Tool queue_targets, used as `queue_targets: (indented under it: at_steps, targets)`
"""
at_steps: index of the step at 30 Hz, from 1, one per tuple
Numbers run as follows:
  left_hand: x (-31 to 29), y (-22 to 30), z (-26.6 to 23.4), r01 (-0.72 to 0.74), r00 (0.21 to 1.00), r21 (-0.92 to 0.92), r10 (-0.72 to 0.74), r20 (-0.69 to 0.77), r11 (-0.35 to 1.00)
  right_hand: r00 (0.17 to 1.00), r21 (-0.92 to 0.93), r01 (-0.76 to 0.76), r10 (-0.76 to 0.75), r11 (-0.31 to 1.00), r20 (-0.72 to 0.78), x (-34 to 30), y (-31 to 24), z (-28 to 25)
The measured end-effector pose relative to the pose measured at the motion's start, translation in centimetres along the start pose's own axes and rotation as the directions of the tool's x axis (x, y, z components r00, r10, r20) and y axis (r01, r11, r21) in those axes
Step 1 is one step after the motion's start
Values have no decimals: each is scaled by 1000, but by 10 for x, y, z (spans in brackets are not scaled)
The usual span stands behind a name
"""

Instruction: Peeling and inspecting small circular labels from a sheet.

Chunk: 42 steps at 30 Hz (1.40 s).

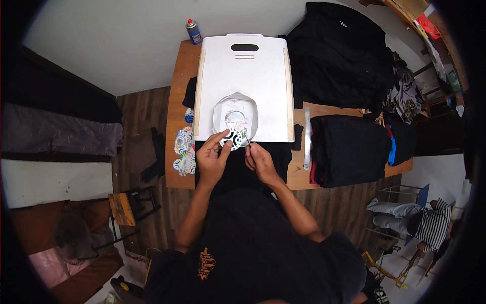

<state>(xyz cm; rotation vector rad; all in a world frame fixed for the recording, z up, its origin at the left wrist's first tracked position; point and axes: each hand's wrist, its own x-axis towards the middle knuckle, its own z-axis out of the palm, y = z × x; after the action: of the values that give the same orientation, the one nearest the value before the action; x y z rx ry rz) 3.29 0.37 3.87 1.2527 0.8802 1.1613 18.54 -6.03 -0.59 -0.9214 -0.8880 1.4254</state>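
Note:
My left hand [212, 156] pinches the edge of a flat round white piece [232, 140] with a black and green pattern. In my right hand [261, 163] is a thin dark tool [247, 144], its tip at the right edge of that piece. Its exact kind is too small to make out. Just beyond both hands, a white tub [216, 112] with scraps inside sits at the near end of a large white board [245, 73]. The round piece covers part of the tub's near rim. Black cloth [238, 162] lies below my hands.
Several round colourful patterned pieces [185, 149] lie left of the board on the wooden table [177, 101]. At its far left corner stands a spray can [193, 32]. Rightward are a metal ruler [307, 137], folded black fabric [349, 149] and heaped garments [341, 55]. A person [430, 223] is at far right.

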Motion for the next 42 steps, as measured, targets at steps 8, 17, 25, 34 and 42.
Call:
queue_targets:
  at_steps: [8,17,25,34,42]
  targets:
    - [-6,0,0,41,999,-13,-41,19,999,1000,81,6,-5,997,-14,-10,3,7]
    - [-13,3,5,34,999,10,-34,42,999,1000,49,-4,5,999,-21,-18,-9,9]
    - [-15,5,9,22,999,16,-23,48,1000,1000,46,2,0,999,-28,-21,-8,8]
    - [-14,6,11,28,998,11,-28,52,1000,1000,48,19,-18,999,-23,-19,-8,8]
    - [-15,0,6,39,998,14,-39,44,999,999,46,37,-35,998,-40,-17,-5,12]
